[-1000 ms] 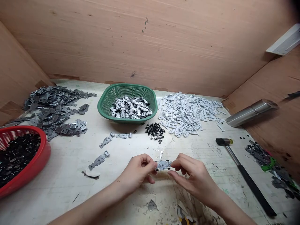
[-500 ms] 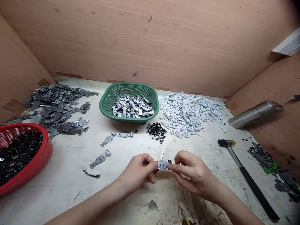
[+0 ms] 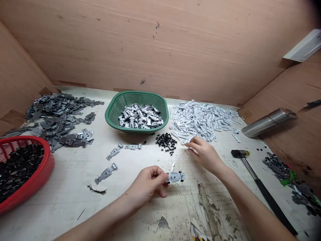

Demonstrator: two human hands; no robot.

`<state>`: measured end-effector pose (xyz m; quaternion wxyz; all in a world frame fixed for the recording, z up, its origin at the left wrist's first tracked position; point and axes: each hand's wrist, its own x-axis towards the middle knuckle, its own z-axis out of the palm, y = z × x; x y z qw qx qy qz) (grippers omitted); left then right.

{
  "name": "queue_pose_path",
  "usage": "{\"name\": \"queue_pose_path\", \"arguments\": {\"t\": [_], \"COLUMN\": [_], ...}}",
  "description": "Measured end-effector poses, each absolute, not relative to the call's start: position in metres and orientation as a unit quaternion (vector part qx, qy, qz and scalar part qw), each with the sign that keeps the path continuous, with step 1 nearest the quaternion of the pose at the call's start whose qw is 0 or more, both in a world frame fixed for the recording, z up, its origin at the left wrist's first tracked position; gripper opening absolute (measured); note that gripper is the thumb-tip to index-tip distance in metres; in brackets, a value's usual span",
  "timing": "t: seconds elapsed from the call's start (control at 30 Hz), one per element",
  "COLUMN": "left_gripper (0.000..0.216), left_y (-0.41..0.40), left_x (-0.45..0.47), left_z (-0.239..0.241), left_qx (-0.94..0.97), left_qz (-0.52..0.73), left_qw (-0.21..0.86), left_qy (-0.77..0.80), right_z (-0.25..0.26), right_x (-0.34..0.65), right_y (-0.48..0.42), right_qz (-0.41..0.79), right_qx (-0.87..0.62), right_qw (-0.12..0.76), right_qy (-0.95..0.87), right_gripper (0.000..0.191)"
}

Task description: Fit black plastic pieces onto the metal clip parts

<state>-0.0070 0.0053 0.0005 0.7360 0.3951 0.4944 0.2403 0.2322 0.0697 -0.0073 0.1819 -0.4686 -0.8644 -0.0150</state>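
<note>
Here, the left hand (image 3: 150, 182) pinches one end of a small grey metal clip (image 3: 175, 176), held low over the middle of the worktop (image 3: 75, 174); the right hand (image 3: 204, 154), fingers loosely curled, rests at the near edge of the white parts pile (image 3: 203, 120), and whether it grips a piece cannot be told; loose black studs (image 3: 166, 141) lie just to its left

My worn white table (image 3: 75, 174) carries a green basket (image 3: 112, 110) at twelve o'clock and a white-clip heap (image 3: 203, 120) at one. A steel flask (image 3: 268, 122) and hammer (image 3: 263, 190) lie at three, a red basket (image 3: 37, 174) at nine, dark plates (image 3: 57, 113) at ten, and black studs (image 3: 165, 142) lie near the centre.
</note>
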Motion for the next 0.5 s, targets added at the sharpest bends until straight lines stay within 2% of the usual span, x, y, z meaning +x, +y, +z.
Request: {"name": "queue_pose_path", "arguments": {"t": [0.07,0.17,0.37,0.5], "left_gripper": [0.03,0.03,0.03,0.029], "left_y": [0.006,0.006,0.007,0.008], "left_x": [-0.008,-0.007,-0.007,-0.007], "left_z": [0.001,-0.002,-0.006,-0.009], "left_qx": [0.391,0.392,0.406,0.404], "left_qz": [0.253,0.259,0.245,0.258], "left_qw": [0.737,0.737,0.732,0.733], "left_qy": [0.49,0.486,0.489,0.483], "right_z": [-0.015,-0.019,-0.016,-0.022], "right_x": [0.228,0.219,0.209,0.211], "right_y": [0.086,0.097,0.062,0.029], "right_qz": [-0.066,-0.08,-0.043,0.002], "right_qx": [-0.465,-0.46,-0.437,-0.389], "right_qw": [0.134,0.13,0.129,0.133], "right_qy": [-0.873,-0.875,-0.889,-0.912], "right_gripper": [0.016,0.019,0.014,0.018]}}
